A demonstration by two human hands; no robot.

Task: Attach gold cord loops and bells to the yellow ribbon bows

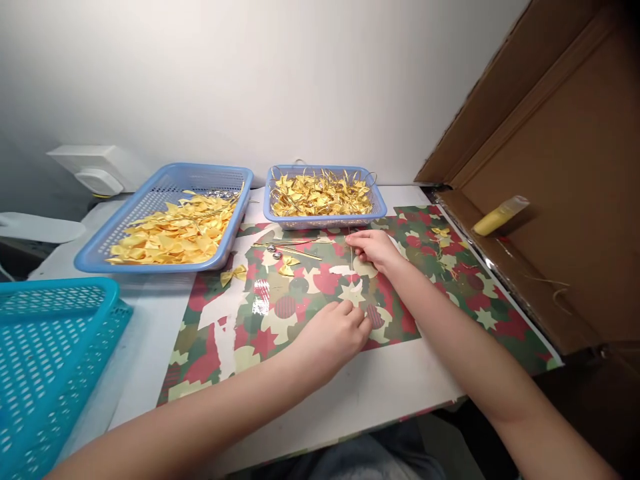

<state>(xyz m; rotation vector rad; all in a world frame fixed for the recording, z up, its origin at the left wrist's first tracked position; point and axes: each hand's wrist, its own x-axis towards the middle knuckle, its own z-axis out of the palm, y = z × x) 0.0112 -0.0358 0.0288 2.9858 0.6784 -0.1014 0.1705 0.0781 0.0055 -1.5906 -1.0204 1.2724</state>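
Observation:
My right hand (375,249) is closed in a pinch on a thin gold cord (351,261), above the patterned sheet in front of the smaller basket. Nearer to me, my left hand (345,333) is closed with its fingers curled under; what they hold, if anything, is hidden. Two yellow ribbon bows (289,266) (234,275) lie to the left of my right hand. Close by are small silver bells (274,251) and several straight lengths of gold cord (300,253).
A blue basket (85,261) of yellow bows stands back left. The smaller blue basket (325,219) holds bows with gold cords. A teal basket (113,293) is at near left. At right, a cardboard wall (560,167) carries a yellow-filled tube (500,215).

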